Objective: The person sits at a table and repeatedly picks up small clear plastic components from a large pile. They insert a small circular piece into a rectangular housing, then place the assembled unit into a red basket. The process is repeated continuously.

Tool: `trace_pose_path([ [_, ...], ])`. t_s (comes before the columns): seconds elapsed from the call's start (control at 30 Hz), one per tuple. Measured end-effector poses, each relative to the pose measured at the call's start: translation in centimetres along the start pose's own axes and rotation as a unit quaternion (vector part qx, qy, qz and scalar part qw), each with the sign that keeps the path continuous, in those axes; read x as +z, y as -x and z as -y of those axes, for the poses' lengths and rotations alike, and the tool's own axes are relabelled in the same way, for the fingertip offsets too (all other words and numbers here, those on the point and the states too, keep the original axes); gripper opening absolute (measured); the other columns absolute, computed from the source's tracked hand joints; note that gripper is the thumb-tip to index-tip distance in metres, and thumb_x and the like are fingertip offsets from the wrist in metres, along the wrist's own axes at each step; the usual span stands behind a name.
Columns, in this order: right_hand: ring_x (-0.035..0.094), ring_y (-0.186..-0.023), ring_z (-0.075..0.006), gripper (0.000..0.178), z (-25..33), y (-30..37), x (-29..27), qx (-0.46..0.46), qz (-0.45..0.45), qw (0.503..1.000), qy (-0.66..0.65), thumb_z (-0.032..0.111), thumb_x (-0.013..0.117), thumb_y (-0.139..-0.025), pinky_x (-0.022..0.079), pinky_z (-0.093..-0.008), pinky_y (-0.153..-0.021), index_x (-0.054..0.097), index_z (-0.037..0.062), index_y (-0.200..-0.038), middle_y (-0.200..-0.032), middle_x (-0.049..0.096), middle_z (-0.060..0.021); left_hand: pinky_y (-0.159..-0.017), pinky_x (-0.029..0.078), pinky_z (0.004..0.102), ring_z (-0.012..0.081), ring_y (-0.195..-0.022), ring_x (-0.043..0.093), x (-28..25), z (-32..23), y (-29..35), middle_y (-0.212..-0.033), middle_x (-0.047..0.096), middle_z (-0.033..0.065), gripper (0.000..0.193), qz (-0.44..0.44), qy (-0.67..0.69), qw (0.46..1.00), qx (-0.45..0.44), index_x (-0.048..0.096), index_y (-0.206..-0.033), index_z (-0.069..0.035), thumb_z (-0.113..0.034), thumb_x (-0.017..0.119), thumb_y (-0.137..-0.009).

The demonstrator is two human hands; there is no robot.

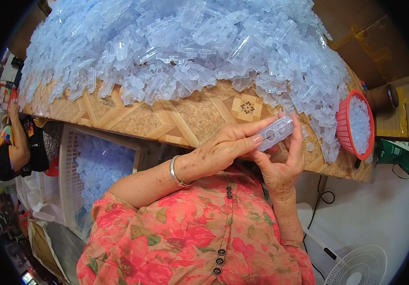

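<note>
Between my two hands, just over the table's near edge, is a clear plastic part [276, 133], flat and oblong with rounded ring shapes moulded in it. My left hand [219, 145], with a silver bangle [173, 171] on its wrist, pinches the part's near-left end, thumb on top and fingers stretched behind it. My right hand [284, 172] curls around the other end, with fingertips at its far-right edge and the thumb below. Beyond them, a large heap of similar translucent bluish plastic parts [180, 42] covers much of the wood-patterned table [204, 107].
A red basket [343, 124] of small clear pieces stands at the table's right end. Below the left edge sits a white crate [66, 175] full of pieces. A fan [356, 268] and black cable [314, 213] are lower right. Another person [12, 147] is at far left.
</note>
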State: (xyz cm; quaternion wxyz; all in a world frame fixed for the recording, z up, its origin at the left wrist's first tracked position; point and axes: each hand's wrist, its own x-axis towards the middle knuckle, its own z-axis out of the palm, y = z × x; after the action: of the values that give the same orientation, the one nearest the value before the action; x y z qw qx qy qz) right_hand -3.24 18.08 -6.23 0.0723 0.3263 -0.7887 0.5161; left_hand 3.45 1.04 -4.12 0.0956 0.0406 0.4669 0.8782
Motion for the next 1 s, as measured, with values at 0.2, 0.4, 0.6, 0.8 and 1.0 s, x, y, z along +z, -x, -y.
trace_pose_path([
  [0.2,0.062,-0.119,-0.0338,0.097,0.3,-0.3,0.0,-0.001,0.021,0.999,0.033,0.020,0.091,-0.067,0.052,-0.0404,-0.098,0.041,-0.0016,-0.147,-0.137,0.058,-0.0198,-0.101,0.049,0.0309,0.0173,-0.118,0.061,0.0,-0.3,0.1,-0.138,0.058,0.0107,0.049,-0.027,-0.094,0.995,0.017,0.039,-0.154,-0.004,-0.019,0.045,-0.107],
  [0.4,0.062,-0.119,-0.0347,0.094,0.5,-0.5,0.2,-0.034,0.011,0.997,0.065,0.019,0.091,-0.066,0.052,-0.0411,-0.098,0.043,-0.0012,-0.145,-0.136,0.058,-0.0198,-0.095,0.051,0.0286,0.0128,-0.109,0.063,-0.2,0.1,0.1,-0.126,0.065,0.0080,0.048,-0.043,-0.162,0.985,0.035,0.042,-0.153,-0.005,-0.018,0.045,-0.107],
  [0.6,0.064,-0.115,-0.0347,0.094,0.5,-0.1,0.1,0.000,0.028,0.996,0.079,0.018,0.092,-0.064,0.053,-0.0411,-0.095,0.045,0.0004,-0.143,-0.131,0.060,-0.0193,-0.092,0.051,0.0267,0.0101,-0.105,0.062,-0.4,-0.1,0.4,-0.117,0.068,0.0062,0.048,-0.052,-0.232,0.971,0.035,0.043,-0.152,-0.005,-0.019,0.045,-0.106],
  [0.8,0.065,-0.112,-0.0345,0.091,0.4,-0.4,0.6,-0.057,-0.007,0.995,0.077,0.021,0.091,-0.066,0.054,-0.0409,-0.092,0.046,-0.0006,-0.143,-0.127,0.062,-0.0182,-0.093,0.050,0.0276,0.0095,-0.103,0.061,-0.7,0.2,0.6,-0.120,0.067,0.0070,0.049,-0.042,-0.226,0.972,0.042,0.042,-0.152,-0.004,-0.017,0.048,-0.105],
  [1.0,0.066,-0.108,-0.0340,0.093,0.9,-0.5,0.3,-0.066,-0.009,0.994,0.089,0.029,0.091,-0.068,0.055,-0.0403,-0.089,0.046,-0.0012,-0.143,-0.124,0.063,-0.0182,-0.083,0.053,0.0376,0.0291,-0.092,0.069,0.5,-0.3,0.7,-0.107,0.070,0.0199,0.061,-0.052,-0.319,0.943,0.077,0.040,-0.153,-0.007,-0.017,0.059,-0.096],
])
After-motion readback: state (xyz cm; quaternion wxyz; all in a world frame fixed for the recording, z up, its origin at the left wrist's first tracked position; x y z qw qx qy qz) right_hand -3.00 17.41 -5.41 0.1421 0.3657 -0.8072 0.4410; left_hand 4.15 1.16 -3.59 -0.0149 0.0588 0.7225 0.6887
